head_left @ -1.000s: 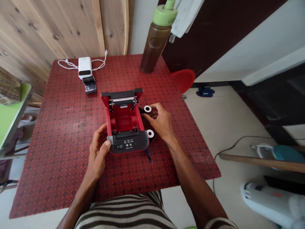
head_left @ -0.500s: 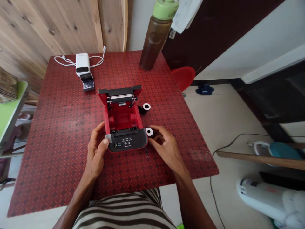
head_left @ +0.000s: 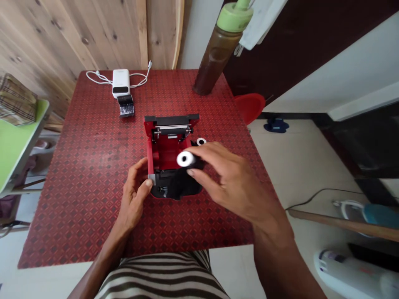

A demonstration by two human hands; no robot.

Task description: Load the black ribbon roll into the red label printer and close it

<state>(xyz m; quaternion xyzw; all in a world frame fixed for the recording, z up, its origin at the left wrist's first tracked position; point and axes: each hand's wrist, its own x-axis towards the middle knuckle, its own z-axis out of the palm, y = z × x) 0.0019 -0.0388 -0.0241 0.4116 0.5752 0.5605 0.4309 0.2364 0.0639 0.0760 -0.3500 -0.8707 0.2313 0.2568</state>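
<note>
A red and black label printer [head_left: 168, 151] stands on the table with its lid [head_left: 172, 120] raised and its red inside showing. My left hand [head_left: 134, 197] grips the printer's left front corner, thumb on top and fingers along the side. In my right hand [head_left: 229, 178] a small paper roll [head_left: 185, 159], white at the end and black outside, is pinched between thumb and fingers above the printer's right side. A loose black tail [head_left: 183, 182] hangs from the roll and covers much of the front panel. A second such roll [head_left: 201, 142] lies right of the printer, partly hidden by my right hand.
The table [head_left: 93, 187] has a red patterned cover. At its back left lies a white device [head_left: 121, 82] with a white cable [head_left: 141, 79] and a black flap-like piece [head_left: 126, 106]. A tall bottle [head_left: 218, 54] with a green lid stands at the back right, near a red stool [head_left: 251, 106].
My right hand has lifted the near paper roll from the table and carried it up and left over the printer, its black tail hanging. My left hand stays on the printer's corner.
</note>
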